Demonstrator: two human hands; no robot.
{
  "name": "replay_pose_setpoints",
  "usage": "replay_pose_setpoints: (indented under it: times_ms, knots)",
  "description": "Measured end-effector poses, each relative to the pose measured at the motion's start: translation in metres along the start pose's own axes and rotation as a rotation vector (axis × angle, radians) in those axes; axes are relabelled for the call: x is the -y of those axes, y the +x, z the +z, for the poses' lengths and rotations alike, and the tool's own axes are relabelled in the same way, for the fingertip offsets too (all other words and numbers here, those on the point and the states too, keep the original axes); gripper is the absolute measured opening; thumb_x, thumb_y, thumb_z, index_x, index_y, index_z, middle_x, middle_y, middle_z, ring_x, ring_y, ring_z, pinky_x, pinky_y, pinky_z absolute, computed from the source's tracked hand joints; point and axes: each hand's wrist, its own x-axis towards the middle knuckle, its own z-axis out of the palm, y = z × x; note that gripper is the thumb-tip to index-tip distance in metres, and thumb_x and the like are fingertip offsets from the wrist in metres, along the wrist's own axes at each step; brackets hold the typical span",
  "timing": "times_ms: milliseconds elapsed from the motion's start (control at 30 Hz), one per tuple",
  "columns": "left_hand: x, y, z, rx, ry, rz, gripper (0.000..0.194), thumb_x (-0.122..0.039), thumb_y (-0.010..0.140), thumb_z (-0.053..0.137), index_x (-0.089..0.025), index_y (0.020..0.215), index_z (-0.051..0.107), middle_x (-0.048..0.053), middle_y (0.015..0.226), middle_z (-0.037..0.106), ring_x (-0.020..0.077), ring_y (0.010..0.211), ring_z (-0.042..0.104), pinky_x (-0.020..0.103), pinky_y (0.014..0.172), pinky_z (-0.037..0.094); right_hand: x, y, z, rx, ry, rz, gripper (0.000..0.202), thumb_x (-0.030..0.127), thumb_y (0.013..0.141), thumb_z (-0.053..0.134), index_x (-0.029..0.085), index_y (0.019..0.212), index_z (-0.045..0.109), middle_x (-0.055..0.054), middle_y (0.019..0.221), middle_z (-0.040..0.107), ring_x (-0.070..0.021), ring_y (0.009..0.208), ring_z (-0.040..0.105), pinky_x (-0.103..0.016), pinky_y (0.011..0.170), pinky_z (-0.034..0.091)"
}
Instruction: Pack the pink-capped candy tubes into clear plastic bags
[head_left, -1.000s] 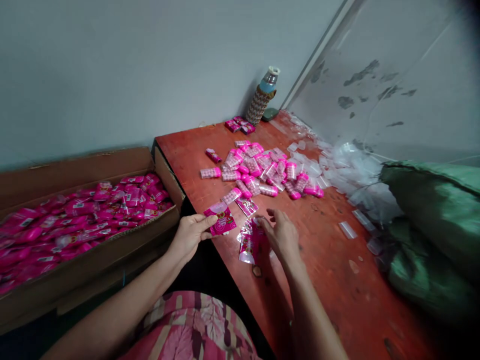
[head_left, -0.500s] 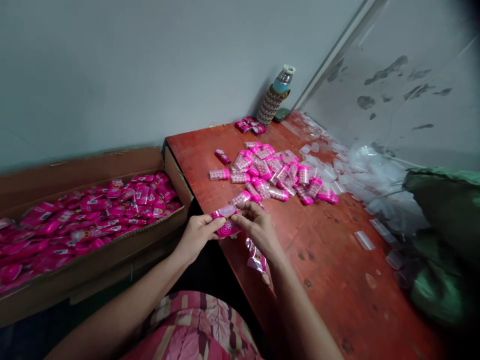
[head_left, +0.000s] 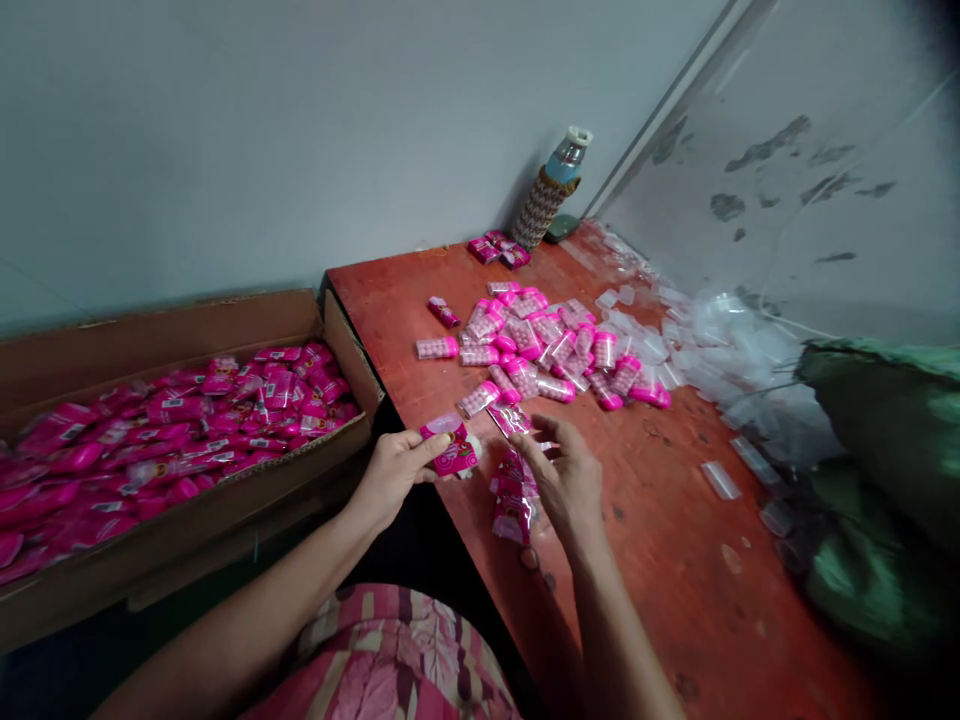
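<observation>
My left hand (head_left: 394,468) pinches a flat pink printed wrapper (head_left: 450,447) between thumb and fingers, just past the table's left edge. My right hand (head_left: 564,470) is a short way to the right, fingers apart and nothing seen in them. Close by its fingertips lie several shiny pink wrappers (head_left: 513,505) on the red table (head_left: 660,560). Beyond both hands is a heap of small clear containers with pink caps (head_left: 555,345), filled with pale pink beads or candies.
A cardboard box (head_left: 300,452) of pink packs (head_left: 180,410) stands left of the table. A bottle in a knitted cover (head_left: 544,205) and some pink packs (head_left: 498,248) are at the back. Clear plastic pieces (head_left: 720,340) and a dark green sack (head_left: 877,440) lie right.
My right hand has come off the wrapper and moved right, its fingers spreading. The left hand still holds the wrapper in nearly the same spot.
</observation>
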Motion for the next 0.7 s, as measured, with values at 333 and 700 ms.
replay_pose_setpoints:
  times_ms: [333,700]
  knots:
    - [0.005,-0.004,-0.004,0.038,-0.069,-0.025,0.027,-0.035,0.064,0.07,-0.009,0.068,0.068,0.009,0.068,0.067,0.0165,0.063,0.063,0.03,0.063,0.052,0.032,-0.01,0.047,0.249,0.738,0.183,0.026,0.035,0.07,0.066,0.019,0.087,0.054,0.003,0.065,0.059,-0.0125,0.054,0.055,-0.025,0.052,0.043]
    - [0.003,0.001,-0.014,-0.197,-0.222,0.005,0.027,-0.03,0.052,0.078,-0.011,0.056,0.061,-0.001,0.053,0.06,0.0093,0.048,0.055,0.025,0.054,0.05,0.038,0.048,0.059,0.064,-0.68,0.04,0.049,0.053,0.079,0.046,0.013,0.108,0.051,-0.019,0.091,0.065,-0.0307,0.081,0.063,-0.036,0.065,0.043]
